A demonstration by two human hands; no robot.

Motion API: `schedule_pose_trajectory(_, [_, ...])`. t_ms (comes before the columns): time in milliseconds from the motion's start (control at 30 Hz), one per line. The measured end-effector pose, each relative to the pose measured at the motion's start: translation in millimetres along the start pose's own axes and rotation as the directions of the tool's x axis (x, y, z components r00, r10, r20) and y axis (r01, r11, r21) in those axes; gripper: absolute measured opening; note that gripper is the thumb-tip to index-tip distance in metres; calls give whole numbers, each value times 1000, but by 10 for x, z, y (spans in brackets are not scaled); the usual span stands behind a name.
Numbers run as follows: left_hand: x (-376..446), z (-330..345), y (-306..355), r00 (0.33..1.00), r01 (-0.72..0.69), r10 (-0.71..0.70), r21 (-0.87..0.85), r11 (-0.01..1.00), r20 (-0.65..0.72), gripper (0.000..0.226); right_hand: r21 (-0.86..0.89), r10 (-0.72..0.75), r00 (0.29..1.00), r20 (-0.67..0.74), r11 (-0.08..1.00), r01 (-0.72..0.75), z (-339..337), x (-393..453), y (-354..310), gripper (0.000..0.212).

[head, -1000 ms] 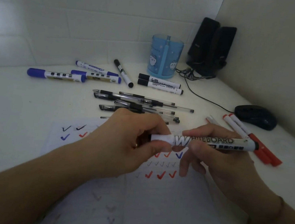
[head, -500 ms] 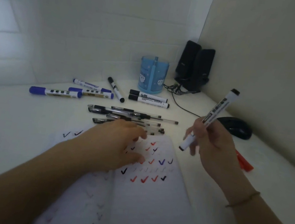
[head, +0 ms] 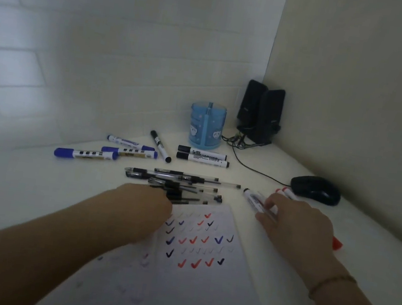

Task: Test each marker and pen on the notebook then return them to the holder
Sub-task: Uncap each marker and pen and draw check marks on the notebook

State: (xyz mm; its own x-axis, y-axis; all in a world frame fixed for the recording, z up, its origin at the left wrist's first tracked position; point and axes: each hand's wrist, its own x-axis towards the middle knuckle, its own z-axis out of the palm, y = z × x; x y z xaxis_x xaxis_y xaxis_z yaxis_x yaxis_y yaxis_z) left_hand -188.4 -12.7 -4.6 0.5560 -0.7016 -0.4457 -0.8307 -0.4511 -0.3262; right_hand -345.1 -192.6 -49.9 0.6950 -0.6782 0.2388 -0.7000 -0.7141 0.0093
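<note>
A white desk (head: 34,193) fills a dim corner, with pale tiled wall at the far left and a plain wall at the right. Far back stand the blue holder (head: 206,126) and two black speakers (head: 261,111); a black mouse (head: 315,189) sits at the right. The open notebook (head: 204,269), covered in red, blue and black ticks, lies near, its lower pages fading into blur.

The right hand (head: 297,228) rests on the desk right of the notebook, fingers closed around a black-capped whiteboard marker (head: 255,200) lying flat; its label is unreadable. Red markers (head: 289,194) are mostly hidden behind that hand. The left hand (head: 146,204) reaches into the pile of black pens (head: 180,184); its fingers are hidden, so I cannot tell its grip. Blue markers (head: 86,154) lie far left, black markers (head: 202,156) before the holder, print illegible.
</note>
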Motion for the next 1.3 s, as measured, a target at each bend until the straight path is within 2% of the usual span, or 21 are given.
schedule_pose_trajectory(100, [79, 12, 164, 986, 24, -13, 65, 998, -165, 23, 93, -62, 995, -79, 993, 69, -2, 127, -108, 27])
schedule_pose_trajectory(233, [219, 269, 199, 924, 74, -133, -173, 982, -359, 25, 167, -161, 981, -112, 970, 178, 114, 642, -331, 26])
schedule_pose_trajectory(367, [306, 454, 15, 813, -41, -114, -251, 967, -571, 31, 157, -145, 983, -109, 974, 161, 345, 1235, -537, 25])
schedule_pose_trajectory(467, [355, 450, -97, 733, -143, -117, -320, 937, -670, 28, 88, -148, 987, -68, 984, 154, 523, 1488, -661, 26])
schedule_pose_trajectory(600, [470, 480, -143, 588, -291, -173, -406, 866, -790, 24, 57, -159, 987, -36, 985, 161, 565, 1569, -683, 27])
schedule_pose_trajectory(667, [534, 516, -147, 532, -327, -201, -418, 847, -823, 31, 87, -158, 983, -89, 982, 165, 443, 1487, -664, 24])
schedule_pose_trajectory(767, [553, 538, -145, 487, -362, -234, -438, 823, -841, 56, 271, -142, 974, -179, 944, 188, 95, 1114, -624, 16])
schedule_pose_trajectory(833, [520, 526, -147, 473, -351, -263, -454, 819, -841, 65, 420, -172, 974, -149, 881, 219, -176, 734, -569, 9])
schedule_pose_trajectory(900, [468, 498, -137, 458, -368, -237, -425, 827, -857, 58, 602, -167, 978, -127, 770, 210, -364, 352, -508, 6])
schedule_pose_trajectory(933, [456, 493, -115, 444, -391, -211, -400, 829, -871, 52, 713, -135, 981, -136, 674, 192, -404, 193, -497, 7])
schedule_pose_trajectory(1000, [415, 460, -47, 394, -442, -158, -337, 831, -906, 42, 935, -39, 994, -98, 338, 106, -376, -35, -521, 12])
schedule_pose_trajectory(1033, [386, 451, -4, 401, -477, -130, -328, 815, -907, 38, 982, -13, 999, -35, 183, 37, -326, -108, -550, 15])
schedule_pose_trajectory(1067, [353, 444, 40, 442, -520, -100, -345, 781, -891, 36, 997, -22, 1000, 9, 80, -7, -261, -155, -582, 19])
schedule_pose_trajectory(1133, [308, 479, 91, 537, -616, 7, -386, 686, -844, 34, 999, -102, 995, 19, 29, -16, -129, -191, -622, 27])
schedule_pose_trajectory(1167, [300, 495, 99, 542, -646, 59, -370, 668, -838, 34, 999, -130, 991, 3, 34, 1, -86, -195, -638, 28])
schedule_pose_trajectory(1233, [309, 505, 84, 537, -648, 133, -306, 697, -833, 38, 999, -133, 991, -26, 40, 31, -52, -211, -659, 29])
schedule_pose_trajectory(1300, [335, 496, 67, 516, -645, 172, -248, 723, -839, 40, 1000, -120, 992, -31, -1, 31, -38, -222, -673, 29])
